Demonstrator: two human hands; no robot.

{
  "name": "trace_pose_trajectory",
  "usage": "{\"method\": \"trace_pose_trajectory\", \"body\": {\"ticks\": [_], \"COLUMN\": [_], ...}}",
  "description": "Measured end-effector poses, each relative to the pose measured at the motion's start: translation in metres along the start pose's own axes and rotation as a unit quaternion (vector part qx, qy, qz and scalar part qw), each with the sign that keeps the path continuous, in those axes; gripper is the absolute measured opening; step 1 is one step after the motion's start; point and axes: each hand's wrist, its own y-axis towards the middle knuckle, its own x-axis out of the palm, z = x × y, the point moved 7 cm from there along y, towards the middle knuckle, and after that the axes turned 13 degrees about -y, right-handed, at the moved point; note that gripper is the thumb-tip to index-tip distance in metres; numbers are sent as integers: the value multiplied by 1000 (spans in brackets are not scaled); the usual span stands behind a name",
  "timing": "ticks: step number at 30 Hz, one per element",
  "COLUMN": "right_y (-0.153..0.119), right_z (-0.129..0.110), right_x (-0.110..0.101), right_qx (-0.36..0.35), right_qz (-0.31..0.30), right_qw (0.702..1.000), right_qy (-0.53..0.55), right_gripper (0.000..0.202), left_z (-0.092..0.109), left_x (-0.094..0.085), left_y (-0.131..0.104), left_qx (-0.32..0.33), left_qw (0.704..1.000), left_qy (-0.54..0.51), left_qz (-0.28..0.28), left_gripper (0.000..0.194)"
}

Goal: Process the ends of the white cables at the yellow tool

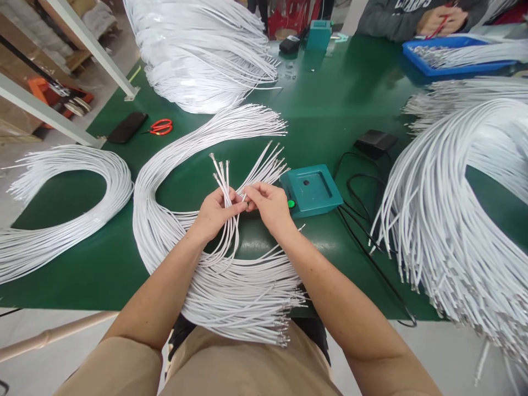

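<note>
Several white cables (226,181) stand up out of my left hand (220,212), which is closed round them, their metal-tipped ends pointing up and away. My right hand (268,204) meets it at the fingertips, pinching the end of a white cable (244,198); the tip itself is hidden by the fingers. Beneath both hands, a curved bundle of white cables (146,220) loops over the green table, with its near ends (284,313) by my body. Just right of my right hand sits a teal box (317,201) with a green button (291,204).
Coiled white cables (445,181) fill the right side, another bundle (111,187) lies left, and a tall stack (198,55) stands behind. Red-handled scissors (160,127) lie beside a dark phone (127,127). Black cords (363,247) trail right. Across the table, a person's hands (443,22) work near a blue tray (429,69).
</note>
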Motion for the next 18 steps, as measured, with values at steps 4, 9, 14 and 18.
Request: {"method": "trace_pose_trajectory", "body": {"ticks": [4,9,14,18], "right_y": [0,-1,-2,-3], "right_z": [-2,2,-3,-12], "right_x": [5,10,3,1], "right_qx": [6,54,41,4], "right_qz": [-29,-73,-55,-68], "right_qw": [997,985,991,993], "right_qy": [75,147,115,93], "right_gripper": [18,15,23,17], "left_z": [3,4,3,2], "left_x": [2,2,7,8], "left_y": [-1,-1,-2,-2], "left_qx": [-3,-3,-9,-18], "left_qw": [1000,1000,1000,999], "left_qy": [-16,-12,3,0], "left_qz": [2,0,-28,-40], "left_gripper": [36,36,36,36]}}
